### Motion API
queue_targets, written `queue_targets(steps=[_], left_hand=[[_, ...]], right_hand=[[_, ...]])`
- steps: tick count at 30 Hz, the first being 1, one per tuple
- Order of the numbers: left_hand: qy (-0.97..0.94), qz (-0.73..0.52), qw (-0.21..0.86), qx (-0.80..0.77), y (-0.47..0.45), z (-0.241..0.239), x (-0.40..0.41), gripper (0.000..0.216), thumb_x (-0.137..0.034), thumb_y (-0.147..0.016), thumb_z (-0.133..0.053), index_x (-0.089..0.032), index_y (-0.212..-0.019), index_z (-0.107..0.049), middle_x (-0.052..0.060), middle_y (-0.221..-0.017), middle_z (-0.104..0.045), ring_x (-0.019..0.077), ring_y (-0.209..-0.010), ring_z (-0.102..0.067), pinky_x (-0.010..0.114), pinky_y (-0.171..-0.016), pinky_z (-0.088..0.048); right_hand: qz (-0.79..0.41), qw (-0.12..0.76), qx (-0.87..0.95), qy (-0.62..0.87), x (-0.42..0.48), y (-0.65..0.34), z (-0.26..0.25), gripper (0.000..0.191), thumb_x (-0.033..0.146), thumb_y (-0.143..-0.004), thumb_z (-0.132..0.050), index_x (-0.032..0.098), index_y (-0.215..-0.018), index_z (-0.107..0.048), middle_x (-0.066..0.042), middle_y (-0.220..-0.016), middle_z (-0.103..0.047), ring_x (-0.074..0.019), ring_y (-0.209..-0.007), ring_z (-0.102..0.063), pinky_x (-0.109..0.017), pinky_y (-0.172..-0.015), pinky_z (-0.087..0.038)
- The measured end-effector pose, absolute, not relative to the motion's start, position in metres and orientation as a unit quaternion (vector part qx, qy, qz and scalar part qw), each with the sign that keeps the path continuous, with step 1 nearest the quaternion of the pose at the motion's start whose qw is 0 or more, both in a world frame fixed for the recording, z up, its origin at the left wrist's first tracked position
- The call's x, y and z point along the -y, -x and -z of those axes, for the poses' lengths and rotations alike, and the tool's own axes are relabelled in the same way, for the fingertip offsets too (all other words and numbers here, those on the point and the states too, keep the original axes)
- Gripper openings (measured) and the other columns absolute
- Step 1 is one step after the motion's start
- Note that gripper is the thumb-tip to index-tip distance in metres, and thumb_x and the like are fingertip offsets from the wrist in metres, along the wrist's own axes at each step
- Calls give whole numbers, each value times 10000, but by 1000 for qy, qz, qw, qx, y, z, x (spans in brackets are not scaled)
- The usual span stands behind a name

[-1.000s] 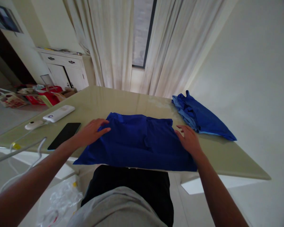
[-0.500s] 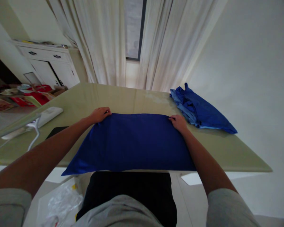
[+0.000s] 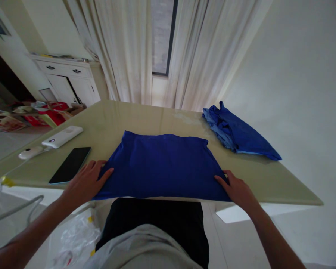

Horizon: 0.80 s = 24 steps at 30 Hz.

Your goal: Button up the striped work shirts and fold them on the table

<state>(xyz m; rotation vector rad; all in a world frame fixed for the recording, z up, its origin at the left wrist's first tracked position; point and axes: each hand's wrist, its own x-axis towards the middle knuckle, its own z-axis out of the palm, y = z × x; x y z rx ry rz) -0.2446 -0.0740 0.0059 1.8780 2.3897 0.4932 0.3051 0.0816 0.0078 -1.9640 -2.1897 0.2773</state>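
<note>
A dark blue cloth (image 3: 162, 166) lies spread on the near part of the table, its front edge along the table's front edge. Its exact kind cannot be told. My left hand (image 3: 85, 181) grips its left side near the front corner, thumb on top. On the opposite side, my right hand (image 3: 238, 188) has thumb and fingers closed on the right edge, close to the front corner. The far edge of the cloth is free, with small bumps at its corners. Both hands' fingertips are partly hidden by fabric.
Folded blue fabrics (image 3: 238, 130) are piled at the table's right side. Left of the cloth lie a black phone (image 3: 70, 164) and a white power bank (image 3: 63, 136) with a cable. A grey metal hanger-like rod (image 3: 16, 209) juts in at lower left. The table (image 3: 140, 112) faces curtains.
Both hands have left the cloth's far corners and come back toward me, to its left and right sides near the front. The left front corner has been drawn inward.
</note>
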Motion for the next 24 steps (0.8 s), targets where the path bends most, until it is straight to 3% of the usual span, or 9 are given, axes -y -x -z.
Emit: queue_targets(steps=[4,8,11,15,17,19,21,24], left_hand=[[-544,-189,100,-812,234,-2,93,547,-672,-945,-368,-229,-1214,-545,101,-1017,-753,338,-937,-737,435,-852,-542],[-543,-227,129,-798,237,3,97,496,-653,-928,-396,-232,-1135,-556,77,-970,-758,313,-898,-747,386,-794,-541],[-570,-222,93,-786,242,5,100,549,-663,-940,-385,-213,-1200,-564,95,-1047,-752,321,-966,-739,414,-870,-553],[-685,-181,-16,-706,229,2,101,717,-650,-896,-547,-239,-1480,-482,102,-1451,-615,362,-1329,-578,526,-1142,-423],[-751,-142,-27,-645,220,5,101,782,-557,-817,-681,-313,-1531,-474,69,-1588,-497,379,-1428,-486,552,-1179,-385],[-785,-111,-17,-609,216,9,101,726,-395,-790,-696,-365,-1498,-537,37,-1596,-491,363,-1434,-493,528,-1174,-411],[-786,-102,4,-610,221,13,102,628,-289,-812,-609,-381,-1434,-615,12,-1505,-593,321,-1349,-592,473,-1135,-477],[-740,-105,32,-663,227,11,108,525,-300,-880,-485,-382,-1365,-670,-1,-1254,-760,291,-1080,-749,418,-946,-600]], right_hand=[[-93,142,734,657,-60,-304,4,534,612,-1000,-396,255,-1363,-555,-77,-875,-761,-316,-802,-746,-393,-728,-525],[-105,187,743,634,-66,-312,8,450,547,-1018,-375,278,-1283,-618,-54,-905,-767,-288,-795,-740,-386,-736,-540],[-27,178,748,638,-63,-312,4,427,524,-1023,-401,264,-1245,-658,-91,-967,-760,-315,-854,-725,-429,-757,-549],[98,264,778,561,-38,-283,-13,512,557,-1004,-519,213,-1374,-602,-166,-1215,-688,-346,-1130,-644,-509,-968,-516],[76,274,836,469,-19,-254,-19,664,619,-945,-615,214,-1465,-532,-175,-1368,-621,-340,-1232,-594,-512,-1046,-485],[27,252,893,372,2,-220,-17,755,637,-904,-672,222,-1510,-493,-172,-1476,-558,-339,-1303,-553,-505,-1081,-465],[-40,250,922,294,24,-186,-5,616,581,-942,-654,232,-1442,-566,-143,-1409,-624,-299,-1250,-593,-461,-1064,-477],[-216,270,913,214,52,-145,24,488,661,-942,-595,240,-1141,-738,-66,-1029,-757,-216,-931,-688,-337,-864,-546]])
